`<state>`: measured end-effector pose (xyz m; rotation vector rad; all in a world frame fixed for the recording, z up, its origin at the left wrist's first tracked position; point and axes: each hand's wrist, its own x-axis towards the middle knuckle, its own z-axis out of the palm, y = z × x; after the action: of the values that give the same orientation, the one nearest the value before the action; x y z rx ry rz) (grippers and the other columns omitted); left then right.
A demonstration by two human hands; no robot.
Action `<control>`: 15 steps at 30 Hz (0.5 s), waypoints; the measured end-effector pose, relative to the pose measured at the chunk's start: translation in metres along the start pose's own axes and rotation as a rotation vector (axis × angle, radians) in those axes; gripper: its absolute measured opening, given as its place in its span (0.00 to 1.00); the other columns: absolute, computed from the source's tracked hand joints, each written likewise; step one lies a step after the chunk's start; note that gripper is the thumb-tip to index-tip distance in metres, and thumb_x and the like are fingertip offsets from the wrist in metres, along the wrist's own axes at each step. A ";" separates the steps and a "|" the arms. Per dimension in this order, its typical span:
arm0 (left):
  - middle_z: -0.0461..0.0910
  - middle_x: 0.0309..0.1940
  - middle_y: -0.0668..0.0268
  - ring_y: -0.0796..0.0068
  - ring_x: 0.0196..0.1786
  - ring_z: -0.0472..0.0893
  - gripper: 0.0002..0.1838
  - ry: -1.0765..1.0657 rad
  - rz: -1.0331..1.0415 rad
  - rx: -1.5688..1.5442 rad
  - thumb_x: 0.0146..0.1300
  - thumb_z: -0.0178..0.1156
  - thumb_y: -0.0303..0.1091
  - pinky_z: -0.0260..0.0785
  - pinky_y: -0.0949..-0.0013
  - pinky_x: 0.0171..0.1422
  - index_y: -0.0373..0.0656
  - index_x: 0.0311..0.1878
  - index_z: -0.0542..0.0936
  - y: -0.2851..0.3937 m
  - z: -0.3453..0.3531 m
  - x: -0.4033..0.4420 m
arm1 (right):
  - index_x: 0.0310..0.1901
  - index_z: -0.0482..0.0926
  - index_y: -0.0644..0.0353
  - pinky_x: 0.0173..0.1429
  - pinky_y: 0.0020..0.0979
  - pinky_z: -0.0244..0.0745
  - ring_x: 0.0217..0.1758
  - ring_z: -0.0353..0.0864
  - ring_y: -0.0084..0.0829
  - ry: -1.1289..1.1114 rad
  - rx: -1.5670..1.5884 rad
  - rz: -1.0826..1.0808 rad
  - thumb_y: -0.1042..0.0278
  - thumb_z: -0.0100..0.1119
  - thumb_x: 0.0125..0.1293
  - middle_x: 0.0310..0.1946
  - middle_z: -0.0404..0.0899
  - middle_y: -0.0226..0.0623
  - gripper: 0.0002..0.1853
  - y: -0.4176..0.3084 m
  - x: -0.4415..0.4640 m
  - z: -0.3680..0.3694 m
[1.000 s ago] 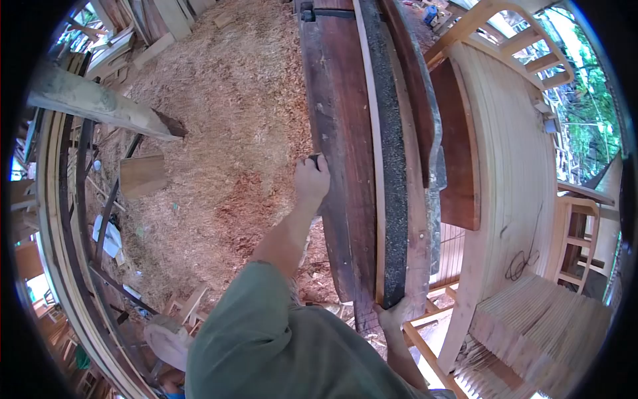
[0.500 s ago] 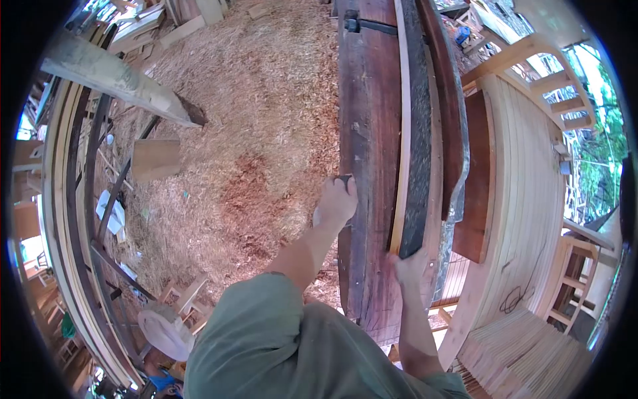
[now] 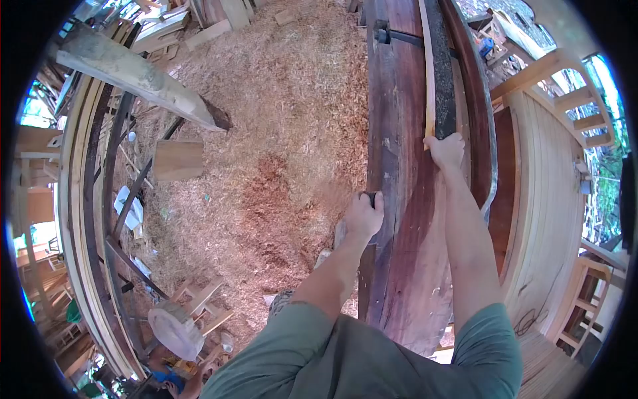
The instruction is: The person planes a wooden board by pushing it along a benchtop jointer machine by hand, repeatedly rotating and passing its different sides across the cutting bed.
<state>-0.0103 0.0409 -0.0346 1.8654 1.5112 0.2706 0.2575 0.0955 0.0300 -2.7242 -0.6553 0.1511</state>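
A long wooden board (image 3: 444, 73), dark on one face with a pale edge, lies along the heavy dark-stained workbench (image 3: 412, 219). My right hand (image 3: 447, 150) is closed around the board's near end, thumb on the pale edge. At the bench's left side, my left hand (image 3: 363, 216) is closed in a fist. A small dark end, like a knob or handle (image 3: 371, 195), shows at its fingers; the rest is hidden by the hand. Both arms reach forward over the bench.
Wood shavings (image 3: 286, 120) cover the floor to the left. A thick post (image 3: 143, 80) leans in, beside stacked long boards (image 3: 83, 199). A wooden panelled piece (image 3: 548, 206) and ladder-like frames (image 3: 585, 110) stand right. Part of another person (image 3: 189, 386) shows at the lower left.
My right hand has moved forward along the bench, and the board's near end has gone with it, away from me. My left hand stays at the bench edge; the view has shifted somewhat.
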 end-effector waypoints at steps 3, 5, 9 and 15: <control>0.81 0.52 0.44 0.41 0.51 0.83 0.29 -0.046 -0.011 -0.050 0.76 0.51 0.56 0.76 0.45 0.59 0.33 0.47 0.83 0.001 0.002 0.005 | 0.57 0.70 0.77 0.69 0.49 0.74 0.63 0.76 0.63 0.005 0.026 0.008 0.49 0.79 0.45 0.57 0.74 0.68 0.45 0.014 -0.020 0.000; 0.81 0.48 0.43 0.38 0.51 0.81 0.30 0.032 0.014 -0.025 0.76 0.51 0.56 0.74 0.44 0.60 0.32 0.43 0.82 -0.002 0.009 0.003 | 0.56 0.70 0.76 0.69 0.50 0.73 0.62 0.75 0.63 0.000 0.033 0.003 0.50 0.79 0.45 0.56 0.74 0.67 0.44 0.029 -0.045 -0.006; 0.81 0.49 0.43 0.38 0.53 0.81 0.31 -0.081 -0.024 -0.031 0.77 0.50 0.57 0.73 0.44 0.62 0.32 0.45 0.81 0.008 -0.005 0.002 | 0.53 0.70 0.76 0.69 0.51 0.68 0.61 0.73 0.63 -0.015 0.059 -0.012 0.53 0.79 0.46 0.53 0.73 0.65 0.41 0.075 -0.113 -0.018; 0.81 0.52 0.40 0.38 0.58 0.80 0.35 -0.015 0.004 -0.058 0.77 0.46 0.60 0.71 0.45 0.67 0.30 0.49 0.82 0.006 -0.001 0.002 | 0.56 0.66 0.75 0.70 0.56 0.64 0.63 0.68 0.65 -0.049 0.070 -0.031 0.55 0.77 0.48 0.54 0.70 0.66 0.41 0.158 -0.263 -0.052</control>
<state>-0.0059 0.0426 -0.0305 1.8210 1.4740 0.2984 0.0997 -0.1728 0.0315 -2.6498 -0.6919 0.2292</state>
